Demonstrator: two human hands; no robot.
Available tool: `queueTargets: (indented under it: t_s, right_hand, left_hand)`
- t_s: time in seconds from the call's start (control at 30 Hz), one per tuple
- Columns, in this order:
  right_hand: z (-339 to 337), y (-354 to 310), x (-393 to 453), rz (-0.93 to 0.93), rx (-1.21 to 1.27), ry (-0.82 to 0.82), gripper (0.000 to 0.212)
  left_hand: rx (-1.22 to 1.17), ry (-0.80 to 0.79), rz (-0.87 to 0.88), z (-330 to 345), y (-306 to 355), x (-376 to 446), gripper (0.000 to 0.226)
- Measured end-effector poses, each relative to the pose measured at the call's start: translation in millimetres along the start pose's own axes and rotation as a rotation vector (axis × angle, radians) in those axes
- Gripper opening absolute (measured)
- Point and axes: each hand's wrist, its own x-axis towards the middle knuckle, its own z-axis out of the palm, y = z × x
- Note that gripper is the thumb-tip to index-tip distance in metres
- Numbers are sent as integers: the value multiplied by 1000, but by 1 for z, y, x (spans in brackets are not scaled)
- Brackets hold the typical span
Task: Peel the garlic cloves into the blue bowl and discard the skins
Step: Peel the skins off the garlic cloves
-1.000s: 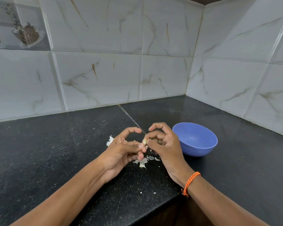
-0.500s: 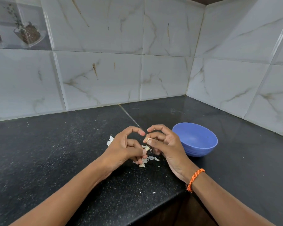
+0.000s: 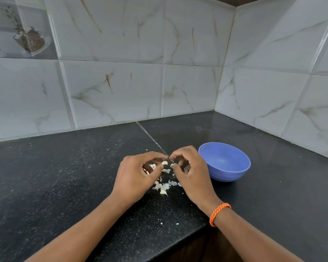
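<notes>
The left hand point(image 3: 134, 176) pinches a small, light, firm garlic clove point(image 3: 164, 163) while the right hand point(image 3: 189, 171) pinches its brittle, papery skin point(image 3: 172, 165), best gripped at the tip.

- I see a plain periwinkle-blue round plastic bowl point(image 3: 224, 161).
- Speckled black stone countertop point(image 3: 64, 176), white flecks throughout.
- Glossy pale grey wall tiles point(image 3: 112, 91) with brownish marble veining.
- Orange braided wristband point(image 3: 219, 214), possibly flecked with white.
- Off-white papery garlic skins point(image 3: 162, 187).
</notes>
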Motion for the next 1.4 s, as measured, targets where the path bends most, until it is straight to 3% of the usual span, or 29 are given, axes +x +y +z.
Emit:
queueTargets:
  t_s: [0.27,0.63,1.07,1.3,1.4]
  right_hand:
    - [-2,1,3,73,67,37,29]
    - [-1,3,1,63,97,-44,18]
    - [-1,3,1,89,151,-96,25]
    - [0,8,1,64,85,-56,45]
    - [0,9,0,62,93,-62,42]
  left_hand:
    - [40,17,-13,2,2,-1,22]
    - [-68,-17,-41,5,1,-1,20]
    - [-180,-13,-128,4,4,-2,14]
    - [-211,-26,-164,5,4,-2,13]
    - [-214,-28,-164,5,4,-2,13]
